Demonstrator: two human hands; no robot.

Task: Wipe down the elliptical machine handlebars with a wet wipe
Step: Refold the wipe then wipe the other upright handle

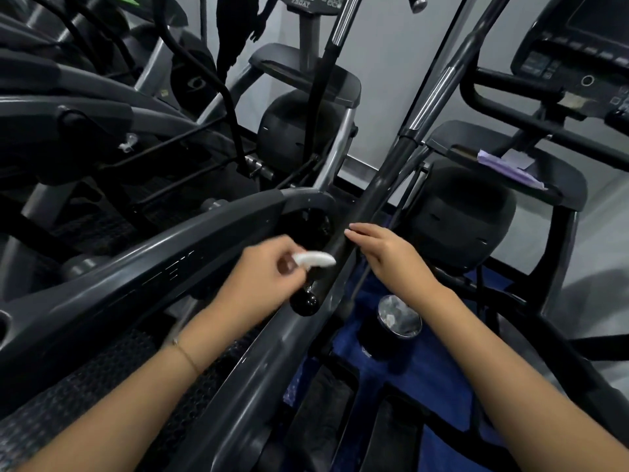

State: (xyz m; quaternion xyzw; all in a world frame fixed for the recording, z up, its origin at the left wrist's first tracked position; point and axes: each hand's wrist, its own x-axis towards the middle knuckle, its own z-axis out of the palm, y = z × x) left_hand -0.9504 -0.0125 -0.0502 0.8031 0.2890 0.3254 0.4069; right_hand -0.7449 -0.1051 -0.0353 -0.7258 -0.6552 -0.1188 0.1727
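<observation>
The left hand (pixel 269 270) pinches a folded white wet wipe (pixel 315 259) in curled fingers, right beside the dark handlebar (pixel 369 199). To its right, the right hand (pixel 384 253) lays straight fingers on that bar.

A dark cup with a shiny metal lid (pixel 400 320) stands on the blue floor covering (pixel 439 386) at the near right. Farther to the right, a purple packet (pixel 493 160) lies on a dark grey shelf (pixel 561 185), and above it is a black console with buttons (pixel 561 66). At the far middle, another console (pixel 316 1) stands in front of the light grey wall (pixel 384 80).
</observation>
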